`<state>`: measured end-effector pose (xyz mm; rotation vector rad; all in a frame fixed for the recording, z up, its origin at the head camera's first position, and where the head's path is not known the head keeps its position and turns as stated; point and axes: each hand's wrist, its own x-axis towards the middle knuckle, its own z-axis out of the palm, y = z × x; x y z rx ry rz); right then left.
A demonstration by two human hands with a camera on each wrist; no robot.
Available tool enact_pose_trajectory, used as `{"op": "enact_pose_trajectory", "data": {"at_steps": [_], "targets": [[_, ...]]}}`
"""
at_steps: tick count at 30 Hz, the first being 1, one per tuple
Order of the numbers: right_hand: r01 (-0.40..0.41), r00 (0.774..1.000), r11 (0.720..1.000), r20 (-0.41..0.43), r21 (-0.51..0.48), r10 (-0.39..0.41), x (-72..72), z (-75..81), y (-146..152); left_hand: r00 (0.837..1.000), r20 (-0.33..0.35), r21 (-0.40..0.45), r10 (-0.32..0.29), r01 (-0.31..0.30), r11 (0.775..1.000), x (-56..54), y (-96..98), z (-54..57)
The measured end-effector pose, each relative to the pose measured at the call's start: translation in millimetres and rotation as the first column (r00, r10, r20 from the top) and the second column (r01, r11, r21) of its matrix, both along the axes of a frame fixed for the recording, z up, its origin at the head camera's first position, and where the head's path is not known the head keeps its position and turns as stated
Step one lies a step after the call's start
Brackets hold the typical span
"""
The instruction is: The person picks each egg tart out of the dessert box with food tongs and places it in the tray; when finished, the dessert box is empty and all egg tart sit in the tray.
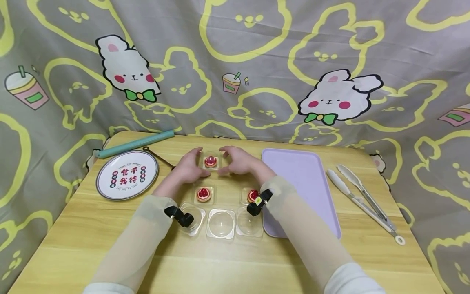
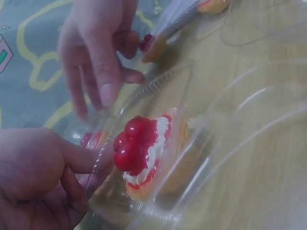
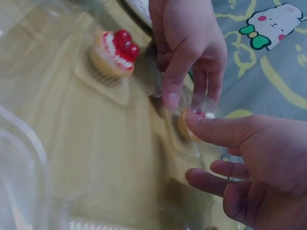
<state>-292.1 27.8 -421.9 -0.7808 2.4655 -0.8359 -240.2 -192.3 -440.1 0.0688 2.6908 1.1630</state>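
At the far middle of the table, a cherry tart (image 1: 211, 161) sits in a clear plastic box (image 1: 217, 154). My left hand (image 1: 189, 166) curves round the box's left side, its thumb along the near edge. Facing it from the right, my right hand (image 1: 240, 161) has its fingertips near the far right corner and thumb near the front. Fingers of both hands look fairly straight in the wrist views. A second boxed cherry tart (image 1: 203, 194) stands nearer, beneath the left forearm's inner side. Another tart (image 1: 252, 195) is partly hidden by the right wrist camera.
Clear domed lids (image 1: 221, 224) lie in a row in front of the tarts. At left are a printed plate (image 1: 126, 175), a teal bar (image 1: 136, 143) and a thin dark handle (image 1: 158, 156). A lilac tray (image 1: 304, 183) and metal tongs (image 1: 363, 200) lie at right.
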Motion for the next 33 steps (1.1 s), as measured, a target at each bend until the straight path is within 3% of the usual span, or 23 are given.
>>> {"op": "enact_pose_trajectory", "data": {"at_steps": [6,12,18,26,33], "targets": [[-0.005,1.0,1.0,-0.009,0.026,0.005,-7.2,6.9,-9,1.0,0.003,0.035,-0.018,0.018,0.999,-3.4,4.2,-2.1],[-0.005,1.0,0.999,0.03,0.047,0.004,-11.3,6.9,-15,0.996,0.04,0.112,-0.08,0.075,0.991,-6.1,4.6,-4.4],[0.007,0.999,1.0,0.052,0.028,-0.008,-12.4,5.4,-14,0.992,0.022,0.06,-0.128,0.127,0.99,-13.4,1.5,-4.5],[-0.05,0.999,0.997,0.01,0.06,0.049,-13.1,9.0,-7,0.993,0.051,0.066,-0.107,0.103,0.992,-16.6,2.5,-3.7],[-0.026,0.999,0.999,0.026,0.029,0.026,-10.2,8.5,-7,0.99,0.066,0.113,-0.124,0.116,0.987,-16.3,3.4,-4.4]]}}
